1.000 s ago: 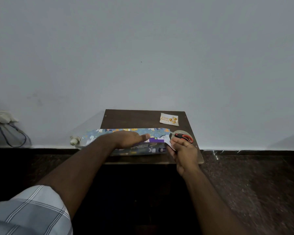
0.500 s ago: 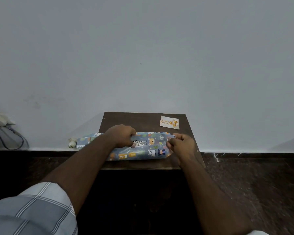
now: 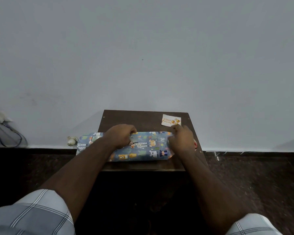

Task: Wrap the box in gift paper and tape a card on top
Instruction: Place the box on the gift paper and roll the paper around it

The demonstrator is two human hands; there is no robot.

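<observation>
Currently the long box wrapped in blue animal-print gift paper lies across the near half of the small dark brown wooden surface, long axis running left-right. Its left end overhangs the surface edge; the paper there looks loose and unfolded.

Left hand sits on top of the box near mid-length, fingers curled down onto the paper along the far top edge, apparently pinning the seam. Right hand is at the box's right end, fingers bent in against the end flap. Can't tell whether it pinches paper or a tape strip.

Key relation: the white "Happy Birthday" card with gold balloons lies flat at the far right corner of the surface, just beyond the right hand's fingertips, apart from the box. Right hand is clearly the nearer one; left is well apart from it.

A sliver of red and white peeks out by the right wrist, probably the tape dispenser, mostly hidden.

Counts: one box, one card, one surface, two hands.

Judgement: the right end is being closed, the left end is not yet folded, and the card step is pending.
</observation>
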